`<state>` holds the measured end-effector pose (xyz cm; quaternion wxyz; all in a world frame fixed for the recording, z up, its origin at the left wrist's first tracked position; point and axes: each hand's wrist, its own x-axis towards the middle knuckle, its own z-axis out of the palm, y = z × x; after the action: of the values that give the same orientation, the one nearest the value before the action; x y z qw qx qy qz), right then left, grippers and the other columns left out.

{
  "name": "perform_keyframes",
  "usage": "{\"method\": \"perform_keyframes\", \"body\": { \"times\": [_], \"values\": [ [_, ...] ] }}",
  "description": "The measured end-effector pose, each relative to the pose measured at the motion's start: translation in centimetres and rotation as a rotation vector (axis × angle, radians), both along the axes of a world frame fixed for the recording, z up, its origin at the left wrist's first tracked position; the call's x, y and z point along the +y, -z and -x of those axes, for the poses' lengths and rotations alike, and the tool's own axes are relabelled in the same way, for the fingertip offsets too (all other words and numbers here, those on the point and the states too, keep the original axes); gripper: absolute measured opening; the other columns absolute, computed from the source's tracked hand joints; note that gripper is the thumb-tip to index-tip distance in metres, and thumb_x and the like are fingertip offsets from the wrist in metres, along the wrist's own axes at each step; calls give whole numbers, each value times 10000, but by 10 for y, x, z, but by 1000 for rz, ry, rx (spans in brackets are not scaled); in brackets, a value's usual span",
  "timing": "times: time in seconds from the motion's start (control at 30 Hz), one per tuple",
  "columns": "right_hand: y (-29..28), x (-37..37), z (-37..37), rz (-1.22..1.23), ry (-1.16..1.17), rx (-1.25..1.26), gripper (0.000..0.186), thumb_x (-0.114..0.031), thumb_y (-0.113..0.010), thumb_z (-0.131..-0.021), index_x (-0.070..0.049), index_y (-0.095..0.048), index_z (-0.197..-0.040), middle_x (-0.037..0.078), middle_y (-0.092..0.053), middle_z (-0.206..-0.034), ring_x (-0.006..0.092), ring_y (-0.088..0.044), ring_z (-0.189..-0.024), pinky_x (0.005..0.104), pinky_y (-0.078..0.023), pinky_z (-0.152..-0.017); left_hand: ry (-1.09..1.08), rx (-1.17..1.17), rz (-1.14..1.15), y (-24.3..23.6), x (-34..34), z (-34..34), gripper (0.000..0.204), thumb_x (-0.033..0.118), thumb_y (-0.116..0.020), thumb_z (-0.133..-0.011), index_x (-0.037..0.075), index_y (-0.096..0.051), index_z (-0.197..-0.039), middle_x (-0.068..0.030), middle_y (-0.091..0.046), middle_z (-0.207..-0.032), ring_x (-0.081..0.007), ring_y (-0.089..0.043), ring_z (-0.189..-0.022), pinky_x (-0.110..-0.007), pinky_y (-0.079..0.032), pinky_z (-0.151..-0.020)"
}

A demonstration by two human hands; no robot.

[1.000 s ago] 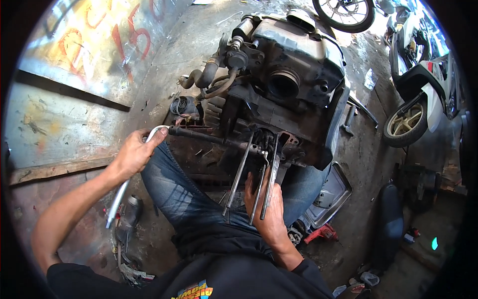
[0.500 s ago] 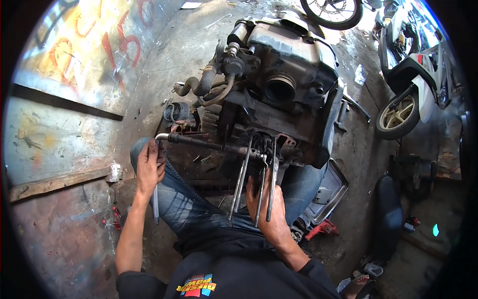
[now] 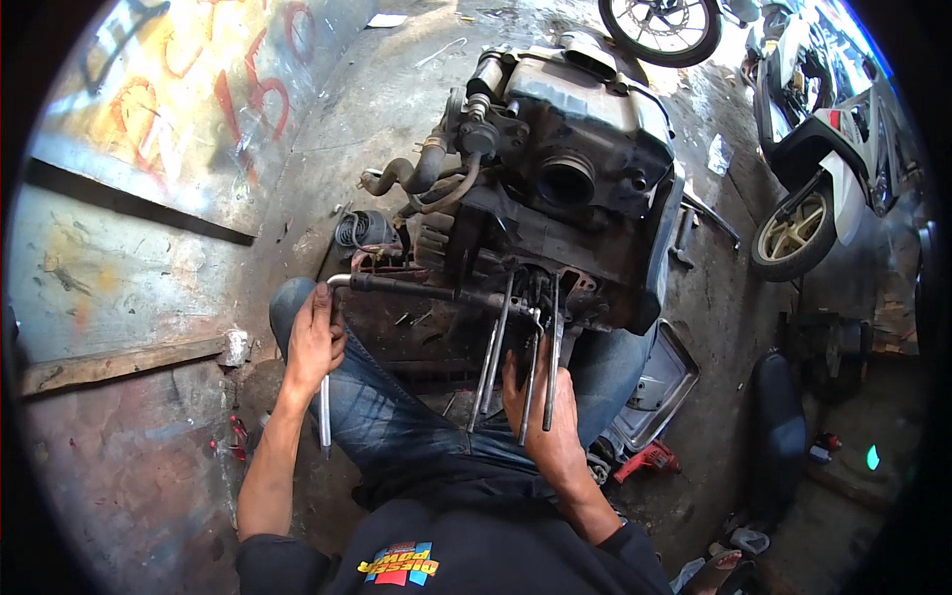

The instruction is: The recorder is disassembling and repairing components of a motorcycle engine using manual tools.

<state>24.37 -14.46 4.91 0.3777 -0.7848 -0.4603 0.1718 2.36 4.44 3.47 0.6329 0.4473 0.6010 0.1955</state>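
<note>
My left hand (image 3: 313,352) grips a silver L-shaped handle (image 3: 325,416), whose bend meets a long dark socket extension (image 3: 407,288) running horizontally into the lower part of a dark engine assembly (image 3: 585,129). My right hand (image 3: 550,426) is raised under that lower part, behind several long metal rods (image 3: 550,392) that project from the engine toward me; what its fingers hold is hidden. The engine carries a round open port (image 3: 565,183) and curved hoses (image 3: 426,169) on its left.
A graffitied metal panel (image 3: 169,89) stands at left. At right are a motorcycle (image 3: 823,139), a loose wheel (image 3: 659,25) beyond the engine and a black seat (image 3: 778,426). A metal tray (image 3: 674,382), a red power tool (image 3: 645,461) and a hammer (image 3: 682,238) lie on the floor.
My left hand has moved right and slightly down, turning the handle from a slant to nearly straight toward me. My right hand stays among the rods.
</note>
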Motion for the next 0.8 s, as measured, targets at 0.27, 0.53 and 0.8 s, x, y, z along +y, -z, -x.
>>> {"method": "perform_keyframes", "body": {
  "times": [0.27, 0.53, 0.8],
  "values": [
    [8, 0, -1, 153, 26, 111, 202, -147, -571, -919, 37, -618, -846, 249, -590, -605, 429, -623, -604, 465, -497, -519, 87, 58, -110, -19, 15, 9, 436, 576, -397, -993, 159, -427, -871, 67, -313, -612, -13, -257, -397, -194, -154, -340],
    [8, -1, 0, 91, -1, -14, 242, -183, -561, -932, 34, -626, -849, 251, -589, -593, 424, -626, -587, 471, -502, -518, 114, 34, 59, -56, 25, 1, 465, 558, -385, -1002, 110, -419, -884, 52, -330, -608, -19, -266, -389, -202, -179, -319],
    [4, 0, 0, 99, 42, 19, 249, -192, -564, -936, 34, -628, -853, 251, -584, -588, 423, -626, -580, 467, -501, -512, 141, 78, 80, -75, 32, 0, 452, 541, -387, -1011, 110, -420, -881, 52, -308, -617, -16, -234, -401, -192, -162, -333]
  ]
}}
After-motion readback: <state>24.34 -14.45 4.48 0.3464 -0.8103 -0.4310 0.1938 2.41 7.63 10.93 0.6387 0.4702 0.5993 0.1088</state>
